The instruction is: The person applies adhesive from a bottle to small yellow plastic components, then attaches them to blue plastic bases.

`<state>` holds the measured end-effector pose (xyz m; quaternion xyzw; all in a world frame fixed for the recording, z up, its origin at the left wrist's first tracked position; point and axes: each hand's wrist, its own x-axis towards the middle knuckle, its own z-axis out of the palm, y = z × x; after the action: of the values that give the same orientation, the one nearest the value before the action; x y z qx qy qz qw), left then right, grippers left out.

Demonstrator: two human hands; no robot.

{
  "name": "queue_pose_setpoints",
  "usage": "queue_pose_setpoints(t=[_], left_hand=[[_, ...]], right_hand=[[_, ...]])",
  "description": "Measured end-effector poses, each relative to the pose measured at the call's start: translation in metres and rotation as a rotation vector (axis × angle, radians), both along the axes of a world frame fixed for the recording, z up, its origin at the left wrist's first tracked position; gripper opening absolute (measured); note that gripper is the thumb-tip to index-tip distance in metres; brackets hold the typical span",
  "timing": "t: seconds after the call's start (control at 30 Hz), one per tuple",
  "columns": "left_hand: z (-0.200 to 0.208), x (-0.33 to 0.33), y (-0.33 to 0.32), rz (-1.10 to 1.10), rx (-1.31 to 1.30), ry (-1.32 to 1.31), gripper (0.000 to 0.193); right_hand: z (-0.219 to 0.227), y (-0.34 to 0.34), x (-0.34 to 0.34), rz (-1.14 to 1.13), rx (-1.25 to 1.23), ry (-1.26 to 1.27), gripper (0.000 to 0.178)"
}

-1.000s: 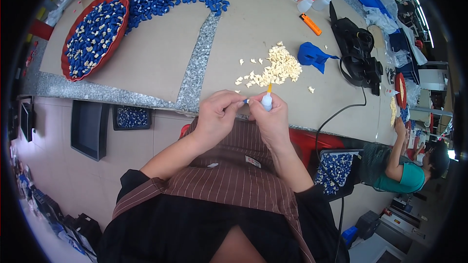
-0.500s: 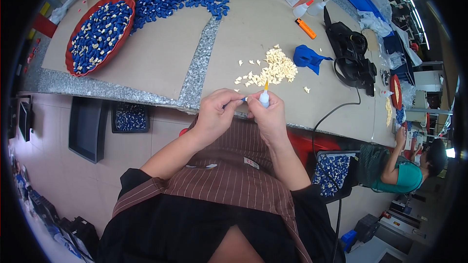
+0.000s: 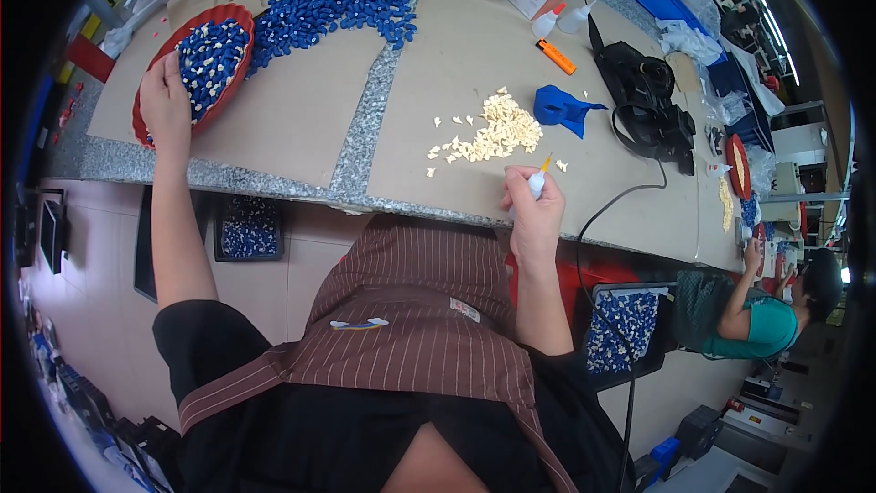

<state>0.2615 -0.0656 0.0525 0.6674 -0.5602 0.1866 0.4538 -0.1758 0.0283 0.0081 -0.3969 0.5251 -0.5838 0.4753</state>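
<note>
My left hand (image 3: 166,108) reaches over the near left part of a red scalloped bowl (image 3: 239,22). Its fingers are bent close together above the blue and cream pieces (image 3: 212,59) inside; whatever they pinch, if anything, is hidden. In my right hand (image 3: 537,215) is a small white squeeze bottle (image 3: 537,184), its yellow tip pointing up, held above the table's front edge. A loose pile of small cream pieces (image 3: 504,128) lies just beyond that hand. Farther back on the left, many small blue curved pieces (image 3: 338,9) spread over the brown paper.
Right of the cream pile are a blue crumpled piece (image 3: 564,108), an orange lighter-shaped item (image 3: 557,57), a red-capped bottle (image 3: 547,22) and a black strapped device (image 3: 643,96) with a cable. Filled trays (image 3: 630,333) sit below table level. A co-worker (image 3: 757,319) is at far right.
My left hand has left the right hand and swung out left to the red bowl; the blue piece it held is out of sight. My right hand, still with the bottle, shifted slightly right.
</note>
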Motion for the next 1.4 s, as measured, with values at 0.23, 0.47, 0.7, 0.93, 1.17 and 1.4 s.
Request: queue_pose_setpoints(t=[0.23, 0.47, 0.7, 0.93, 1.17, 1.4], left_hand=[[-0.015, -0.024, -0.006, 0.107, 0.151, -0.506, 0.026], [-0.025, -0.177, 0.063, -0.751, 0.439, 0.232, 0.009], [-0.048, -0.252, 0.066, -0.966, 0.496, 0.066, 0.012], [-0.048, -0.271, 0.062, -0.873, 0.516, 0.018, 0.013], [-0.048, -0.280, 0.059, -0.816, 0.634, -0.136, 0.010], [-0.044, -0.283, 0.060, -0.783, 0.628, -0.210, 0.007]], right_hand=[[-0.012, -0.031, -0.026, -0.140, -0.020, 0.485, 0.015], [0.004, -0.048, -0.009, -0.035, -0.035, 1.036, 0.020], [-0.004, -0.054, -0.016, -0.030, -0.059, 0.973, 0.019], [0.006, -0.050, -0.030, 0.079, 0.150, 0.388, 0.016], [0.005, -0.034, -0.055, -0.060, 0.190, 0.396, 0.012], [-0.010, -0.042, -0.091, -0.220, 0.186, 0.774, 0.018]])
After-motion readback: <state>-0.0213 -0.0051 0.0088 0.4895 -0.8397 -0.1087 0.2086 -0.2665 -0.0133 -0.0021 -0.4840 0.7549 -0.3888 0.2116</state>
